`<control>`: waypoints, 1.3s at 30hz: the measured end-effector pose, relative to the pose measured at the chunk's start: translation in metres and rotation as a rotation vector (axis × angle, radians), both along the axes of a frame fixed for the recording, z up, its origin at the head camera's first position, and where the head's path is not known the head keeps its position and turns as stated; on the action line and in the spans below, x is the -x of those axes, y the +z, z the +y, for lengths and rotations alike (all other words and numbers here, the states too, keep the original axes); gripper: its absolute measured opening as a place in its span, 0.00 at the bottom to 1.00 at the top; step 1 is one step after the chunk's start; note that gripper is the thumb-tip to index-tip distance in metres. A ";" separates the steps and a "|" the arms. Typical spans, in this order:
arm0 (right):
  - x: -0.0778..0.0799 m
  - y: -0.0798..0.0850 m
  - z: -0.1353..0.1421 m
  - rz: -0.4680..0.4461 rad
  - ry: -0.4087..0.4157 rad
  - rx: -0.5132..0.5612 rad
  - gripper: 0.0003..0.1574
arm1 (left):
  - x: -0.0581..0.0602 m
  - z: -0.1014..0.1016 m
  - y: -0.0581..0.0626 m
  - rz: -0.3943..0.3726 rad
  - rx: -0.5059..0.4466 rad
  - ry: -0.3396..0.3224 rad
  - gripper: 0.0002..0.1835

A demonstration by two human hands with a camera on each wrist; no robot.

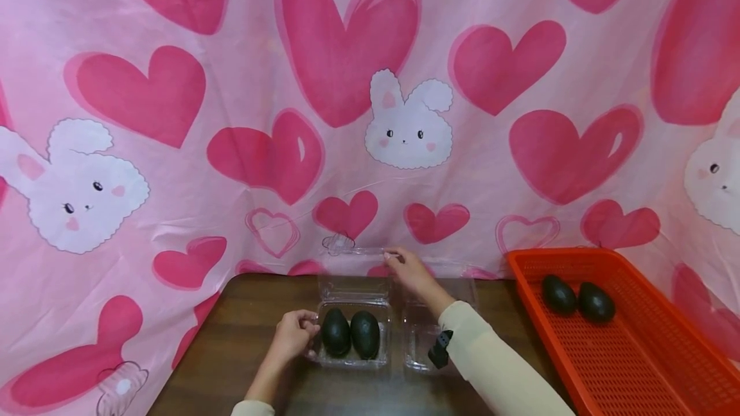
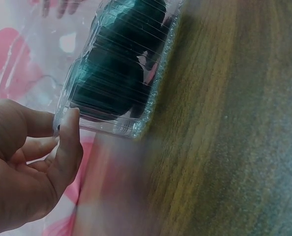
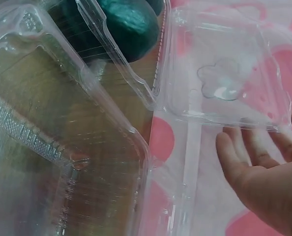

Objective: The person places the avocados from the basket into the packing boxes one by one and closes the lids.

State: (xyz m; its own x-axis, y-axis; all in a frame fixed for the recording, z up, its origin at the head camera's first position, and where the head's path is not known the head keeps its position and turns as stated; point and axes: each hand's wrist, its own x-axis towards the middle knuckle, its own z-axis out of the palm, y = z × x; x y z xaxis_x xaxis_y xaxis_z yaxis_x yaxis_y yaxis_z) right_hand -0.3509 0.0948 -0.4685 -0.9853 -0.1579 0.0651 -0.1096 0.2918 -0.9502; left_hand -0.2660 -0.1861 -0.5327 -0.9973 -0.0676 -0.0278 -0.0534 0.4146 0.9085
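Note:
Two dark green avocados (image 1: 351,334) lie side by side in a clear plastic clamshell box (image 1: 378,359) on the table. My left hand (image 1: 293,334) pinches the box's left rim between thumb and fingers, as the left wrist view also shows. The box's clear lid (image 3: 224,88) stands raised at the back, with a flower shape moulded into it. At the lid's upper right edge, my right hand (image 1: 407,269) holds it with the fingertips. A second clear clamshell box (image 1: 415,345) stands open to the right, partly hidden under my right forearm.
An orange plastic basket (image 1: 563,355) stands at the right with two more avocados (image 1: 578,299) near its far end. Behind the brown wooden table (image 1: 214,352) hangs a pink cloth (image 1: 462,185) with hearts and rabbits. A small black object (image 1: 440,348) sits at my right sleeve.

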 end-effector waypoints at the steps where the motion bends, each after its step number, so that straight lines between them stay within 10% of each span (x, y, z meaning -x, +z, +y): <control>1: -0.001 0.001 0.000 0.011 0.012 0.019 0.22 | 0.000 0.000 0.000 0.003 0.001 0.000 0.12; 19: -0.026 0.011 0.013 0.375 0.179 -0.320 0.12 | 0.001 0.000 -0.002 -0.007 -0.002 0.006 0.11; 39: -0.067 -0.005 0.030 0.515 0.369 -0.424 0.16 | -0.001 0.002 -0.001 -0.026 -0.024 0.008 0.08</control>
State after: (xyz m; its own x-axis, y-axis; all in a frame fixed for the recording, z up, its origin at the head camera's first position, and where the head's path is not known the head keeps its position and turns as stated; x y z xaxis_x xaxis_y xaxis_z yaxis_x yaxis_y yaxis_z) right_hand -0.2837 0.1249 -0.4739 -0.7253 -0.5852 0.3626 -0.6700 0.4790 -0.5672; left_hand -0.2652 -0.1844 -0.5342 -0.9957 -0.0745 -0.0551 -0.0800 0.3919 0.9165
